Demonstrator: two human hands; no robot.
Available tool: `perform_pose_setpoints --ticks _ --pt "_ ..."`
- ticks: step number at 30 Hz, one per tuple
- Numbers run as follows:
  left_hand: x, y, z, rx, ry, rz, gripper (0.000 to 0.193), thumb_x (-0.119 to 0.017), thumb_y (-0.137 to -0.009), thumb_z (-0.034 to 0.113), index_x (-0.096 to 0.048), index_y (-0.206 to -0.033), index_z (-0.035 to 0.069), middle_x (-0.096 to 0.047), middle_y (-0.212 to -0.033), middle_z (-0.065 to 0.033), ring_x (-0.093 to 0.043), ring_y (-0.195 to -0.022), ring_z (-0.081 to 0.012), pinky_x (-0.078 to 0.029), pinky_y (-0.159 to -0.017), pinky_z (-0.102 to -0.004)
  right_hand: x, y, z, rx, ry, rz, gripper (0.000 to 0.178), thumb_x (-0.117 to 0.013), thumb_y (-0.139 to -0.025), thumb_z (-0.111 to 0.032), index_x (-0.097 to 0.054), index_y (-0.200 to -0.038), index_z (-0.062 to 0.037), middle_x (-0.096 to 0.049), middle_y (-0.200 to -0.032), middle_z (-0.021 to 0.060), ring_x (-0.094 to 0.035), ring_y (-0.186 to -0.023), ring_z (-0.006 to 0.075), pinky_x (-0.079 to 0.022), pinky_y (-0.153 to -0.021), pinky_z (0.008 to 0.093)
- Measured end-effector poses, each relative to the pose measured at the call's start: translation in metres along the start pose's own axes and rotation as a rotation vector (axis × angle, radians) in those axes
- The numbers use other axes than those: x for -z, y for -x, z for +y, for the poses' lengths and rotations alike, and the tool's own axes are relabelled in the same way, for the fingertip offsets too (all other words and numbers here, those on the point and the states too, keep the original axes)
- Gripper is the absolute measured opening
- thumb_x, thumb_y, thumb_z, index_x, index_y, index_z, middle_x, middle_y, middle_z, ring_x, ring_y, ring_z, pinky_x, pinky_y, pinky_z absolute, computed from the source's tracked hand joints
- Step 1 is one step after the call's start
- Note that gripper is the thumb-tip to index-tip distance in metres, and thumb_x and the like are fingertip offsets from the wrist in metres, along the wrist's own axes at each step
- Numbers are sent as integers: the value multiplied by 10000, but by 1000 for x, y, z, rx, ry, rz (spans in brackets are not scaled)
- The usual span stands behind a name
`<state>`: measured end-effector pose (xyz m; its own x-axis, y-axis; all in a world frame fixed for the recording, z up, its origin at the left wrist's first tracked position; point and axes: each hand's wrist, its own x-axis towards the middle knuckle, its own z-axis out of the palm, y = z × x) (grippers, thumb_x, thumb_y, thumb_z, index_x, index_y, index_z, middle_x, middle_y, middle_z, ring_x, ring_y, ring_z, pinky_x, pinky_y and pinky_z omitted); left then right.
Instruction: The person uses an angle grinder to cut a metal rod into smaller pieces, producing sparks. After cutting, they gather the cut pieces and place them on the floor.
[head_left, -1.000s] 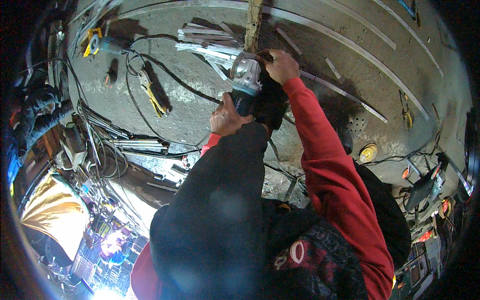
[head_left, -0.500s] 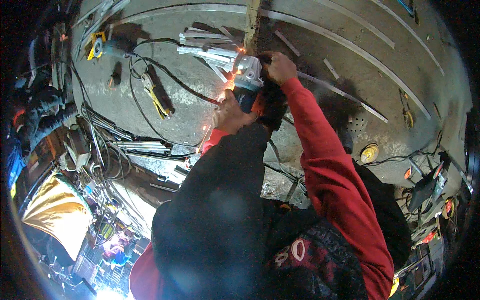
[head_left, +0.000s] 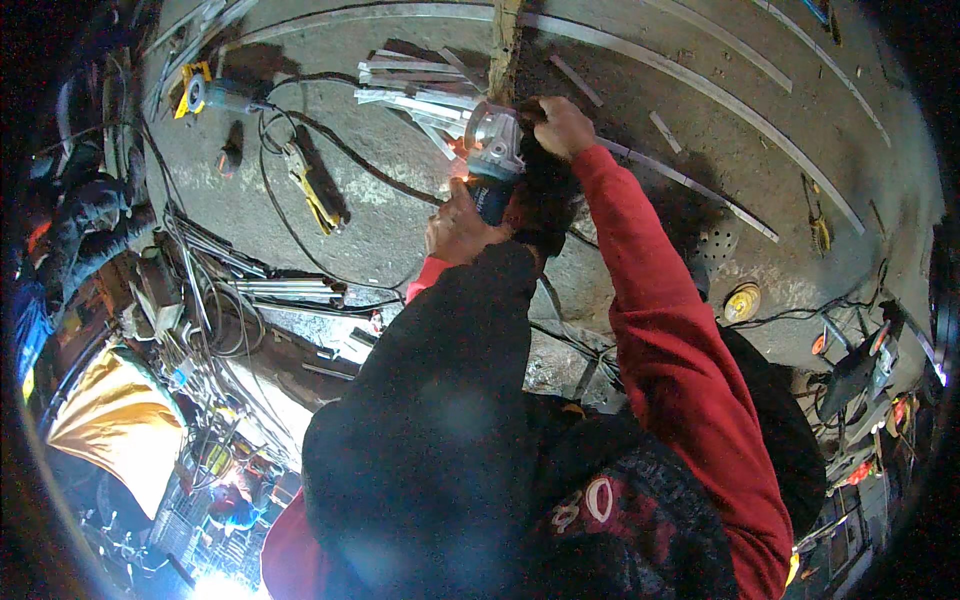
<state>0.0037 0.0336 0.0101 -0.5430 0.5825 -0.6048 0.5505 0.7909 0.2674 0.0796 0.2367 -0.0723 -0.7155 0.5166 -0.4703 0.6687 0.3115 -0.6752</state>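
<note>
An angle grinder [head_left: 492, 185] with a dark body and silver head is gripped in my left hand [head_left: 462, 228], fingers wrapped round its body. Its disc and guard [head_left: 478, 128] face left, over the end of a pile of cut metal strips [head_left: 415, 92]. A faint orange glow shows between the disc and my left hand. My right hand [head_left: 564, 130] is closed just right of the grinder head, on a long flat metal strip [head_left: 690, 190] that runs out to the right along the floor. Its fingertips are partly lost in shadow. My dark-trousered knee [head_left: 440, 340] rises below the grinder.
On the floor at left lie a second grinder [head_left: 225, 98], yellowish locking pliers [head_left: 312, 190] and looping cables [head_left: 350, 155]. Long metal strips [head_left: 700, 80] cross the far floor. A yellow disc [head_left: 742, 302] lies at right. Bright welding light [head_left: 222, 585] shines at lower left, near another person [head_left: 235, 508].
The bright sparks at the disc's upper edge are gone, and the orange glow beside my left hand has shrunk. Both hands keep nearly the same place and hold.
</note>
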Motion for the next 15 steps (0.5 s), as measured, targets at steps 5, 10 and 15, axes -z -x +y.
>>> perform_pose_setpoints --ticks 5,10,15 --pt "11 5 9 11 14 -38 901 -804 -566 454 -328 -1164 -25 -610 -1014 -281 -616 -931 -439 -496 -787 -492 -7 0 5 25 13 89 468 -547 -697 -215 -605 -1129 -43 -621 -1089 211 -585 -1039 389 -470 -892 488" --pt "10 3 6 -31 11 4 909 -791 -554 508 -330 -1146 -4 -619 -969 -273 -623 -895 -442 -501 -768 -495 -7 -3 7 18 5 68 473 -566 -703 -232 -604 -1141 -58 -612 -1127 189 -577 -1065 374 -468 -903 479" --pt "3 -2 2 -31 33 39 945 -763 -547 616 -322 -1139 27 -629 -935 -257 -637 -856 -443 -514 -738 -494 -2 0 2 -69 72 6 513 -582 -703 -247 -585 -1184 -69 -605 -1155 185 -561 -1104 361 -455 -935 462"
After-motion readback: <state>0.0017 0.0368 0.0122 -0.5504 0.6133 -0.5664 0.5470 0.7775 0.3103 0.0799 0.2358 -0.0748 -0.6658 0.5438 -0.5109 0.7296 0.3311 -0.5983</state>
